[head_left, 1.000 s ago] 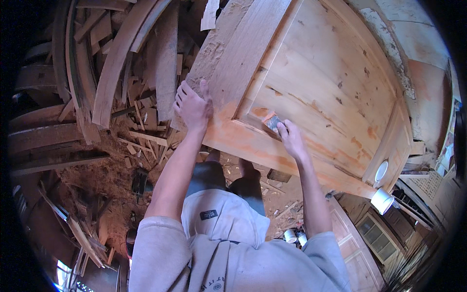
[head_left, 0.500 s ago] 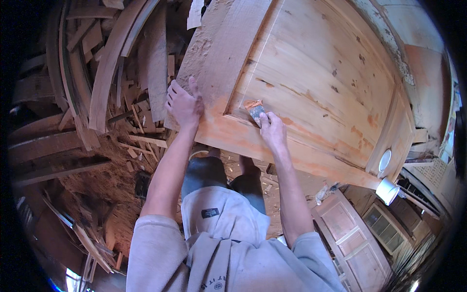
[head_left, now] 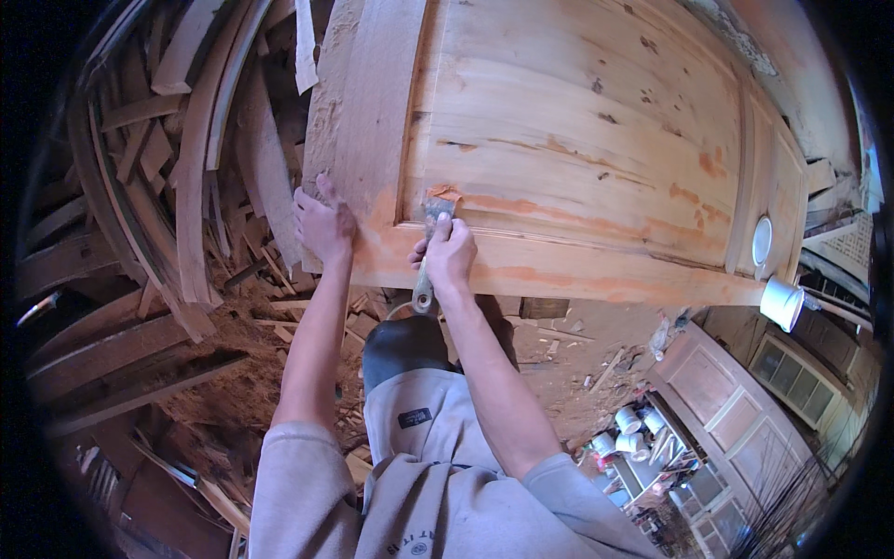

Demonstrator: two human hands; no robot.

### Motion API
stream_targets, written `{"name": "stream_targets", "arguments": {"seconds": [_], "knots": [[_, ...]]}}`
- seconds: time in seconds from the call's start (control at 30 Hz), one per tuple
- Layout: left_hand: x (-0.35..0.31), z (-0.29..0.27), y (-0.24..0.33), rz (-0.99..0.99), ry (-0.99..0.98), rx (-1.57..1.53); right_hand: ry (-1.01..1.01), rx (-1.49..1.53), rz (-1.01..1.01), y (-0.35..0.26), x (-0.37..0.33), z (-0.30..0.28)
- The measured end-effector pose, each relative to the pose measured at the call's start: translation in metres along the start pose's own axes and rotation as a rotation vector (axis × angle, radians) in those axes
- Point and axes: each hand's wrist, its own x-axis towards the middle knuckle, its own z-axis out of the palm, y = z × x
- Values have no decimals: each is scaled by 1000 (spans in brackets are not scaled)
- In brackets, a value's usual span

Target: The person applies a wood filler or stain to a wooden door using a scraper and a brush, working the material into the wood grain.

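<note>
With your right hand [head_left: 445, 253] closed around the scraper [head_left: 439, 210] and your left hand [head_left: 324, 225] loosely open beside it at the wooden door [head_left: 374, 102], too steep a tilt could gouge the panel [head_left: 559, 116] just ahead.

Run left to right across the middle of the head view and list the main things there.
Long wooden boards → left grip → right grip holding a putty knife → white tub.
</note>
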Motion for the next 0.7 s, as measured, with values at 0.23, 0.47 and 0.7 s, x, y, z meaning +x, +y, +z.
{"name": "stream_targets", "arguments": {"seconds": [0.23, 0.47, 0.7], "knots": [[0, 3, 0, -13, -3, 41, 127, 137, 10, 6, -6, 23], [0, 8, -6, 37, 82, 103, 199, 199, 14, 6, -3, 29], [1, 6, -6, 19, 68, 55, 203, 192, 18, -8, 16, 11]]}}
